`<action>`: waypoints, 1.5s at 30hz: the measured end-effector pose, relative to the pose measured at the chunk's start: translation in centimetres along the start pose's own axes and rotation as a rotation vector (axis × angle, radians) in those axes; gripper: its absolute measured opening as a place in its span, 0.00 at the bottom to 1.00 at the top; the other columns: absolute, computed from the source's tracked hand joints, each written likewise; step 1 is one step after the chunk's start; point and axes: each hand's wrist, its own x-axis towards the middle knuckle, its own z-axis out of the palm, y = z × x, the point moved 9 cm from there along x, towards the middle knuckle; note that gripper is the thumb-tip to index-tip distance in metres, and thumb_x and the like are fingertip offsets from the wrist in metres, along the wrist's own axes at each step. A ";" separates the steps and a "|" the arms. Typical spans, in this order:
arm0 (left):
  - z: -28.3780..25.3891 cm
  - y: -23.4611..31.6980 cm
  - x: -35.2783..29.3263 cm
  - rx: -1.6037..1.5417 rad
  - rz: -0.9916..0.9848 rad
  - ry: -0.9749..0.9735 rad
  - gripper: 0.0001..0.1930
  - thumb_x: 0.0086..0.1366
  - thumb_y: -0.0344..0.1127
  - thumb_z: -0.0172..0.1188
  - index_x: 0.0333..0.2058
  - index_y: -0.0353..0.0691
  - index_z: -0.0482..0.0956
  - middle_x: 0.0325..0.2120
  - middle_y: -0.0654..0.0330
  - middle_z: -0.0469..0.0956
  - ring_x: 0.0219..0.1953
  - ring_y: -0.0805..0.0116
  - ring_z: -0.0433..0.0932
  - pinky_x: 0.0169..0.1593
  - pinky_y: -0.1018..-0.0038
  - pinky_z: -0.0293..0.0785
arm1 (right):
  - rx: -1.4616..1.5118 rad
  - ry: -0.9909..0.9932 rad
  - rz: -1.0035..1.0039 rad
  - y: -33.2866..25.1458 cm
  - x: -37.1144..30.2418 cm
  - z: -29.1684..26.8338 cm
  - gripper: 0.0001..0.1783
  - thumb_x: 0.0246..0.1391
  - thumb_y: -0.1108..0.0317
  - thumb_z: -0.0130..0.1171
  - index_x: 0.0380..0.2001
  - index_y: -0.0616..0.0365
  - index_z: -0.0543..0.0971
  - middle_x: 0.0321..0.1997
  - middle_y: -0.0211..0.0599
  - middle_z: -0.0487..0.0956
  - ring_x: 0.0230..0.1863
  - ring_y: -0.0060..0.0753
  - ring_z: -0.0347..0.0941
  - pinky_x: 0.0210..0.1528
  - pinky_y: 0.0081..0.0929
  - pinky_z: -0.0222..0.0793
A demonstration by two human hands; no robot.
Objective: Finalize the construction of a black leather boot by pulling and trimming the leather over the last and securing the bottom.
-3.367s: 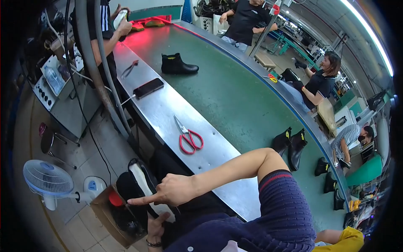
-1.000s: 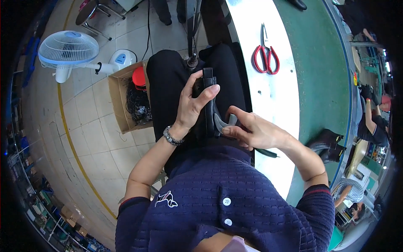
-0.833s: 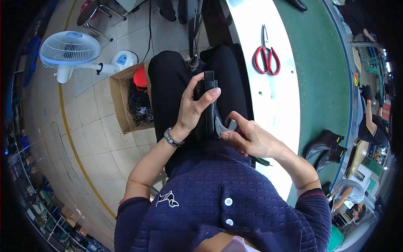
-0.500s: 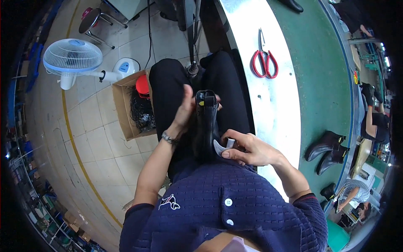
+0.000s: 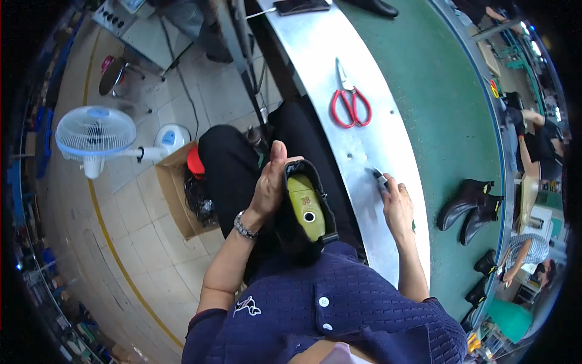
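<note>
Head-worn fisheye, steeply down over lap (image 5: 312, 142), rim perhaps soft

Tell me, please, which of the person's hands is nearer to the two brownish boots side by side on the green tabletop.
Right. The right hand is over the metal strip, left of the brownish boots; the left hand is farther left, holding another boot over the lap.

held boot (image 5: 292, 233): 1; scissors (image 5: 346, 89): 2; fan (image 5: 96, 136): 1; phone (image 5: 303, 6): 1; box (image 5: 170, 199): 1
</note>
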 end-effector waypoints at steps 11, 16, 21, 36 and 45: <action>9.0 4.0 6.8 -0.474 -0.088 -0.419 0.37 0.73 0.58 0.16 0.24 0.40 0.70 0.20 0.50 0.75 0.32 0.52 0.73 0.52 0.57 0.63 | 0.889 -0.346 -0.787 -11.1 -0.7 -3.9 0.48 0.36 0.62 0.74 0.61 0.60 0.64 0.61 0.48 0.67 0.61 0.50 0.63 0.62 0.41 0.58; 8.0 2.6 8.1 -0.725 -0.149 -0.436 0.33 0.74 0.55 0.17 0.31 0.40 0.71 0.26 0.52 0.77 0.36 0.50 0.76 0.54 0.55 0.62 | 1.066 -0.342 -0.705 -9.6 -1.2 -5.3 0.42 0.36 0.62 0.74 0.56 0.64 0.70 0.41 0.43 0.81 0.43 0.38 0.78 0.46 0.26 0.71; 3.7 -2.7 9.1 -0.577 -0.185 -0.049 0.29 0.72 0.53 0.35 0.64 0.41 0.59 0.61 0.46 0.64 0.60 0.51 0.67 0.67 0.54 0.52 | 1.437 -0.297 -0.339 -5.9 -0.9 -2.4 0.33 0.39 0.63 0.74 0.48 0.66 0.75 0.38 0.34 0.80 0.39 0.21 0.74 0.42 0.23 0.69; -2.4 -0.8 6.4 -0.644 -0.371 0.026 0.25 0.72 0.46 0.44 0.57 0.31 0.67 0.59 0.42 0.65 0.60 0.48 0.65 0.66 0.54 0.53 | 0.310 1.143 0.510 19.8 3.5 -6.9 0.37 0.39 0.55 0.70 0.52 0.61 0.71 0.40 0.46 0.79 0.39 0.48 0.76 0.41 0.37 0.73; 2.7 -1.4 10.9 -0.628 -0.450 -0.216 0.26 0.74 0.48 0.36 0.60 0.33 0.64 0.59 0.43 0.65 0.61 0.47 0.63 0.67 0.54 0.53 | 0.304 0.857 0.417 18.2 7.4 0.3 0.31 0.52 0.49 0.60 0.56 0.51 0.70 0.58 0.56 0.70 0.56 0.52 0.69 0.52 0.42 0.71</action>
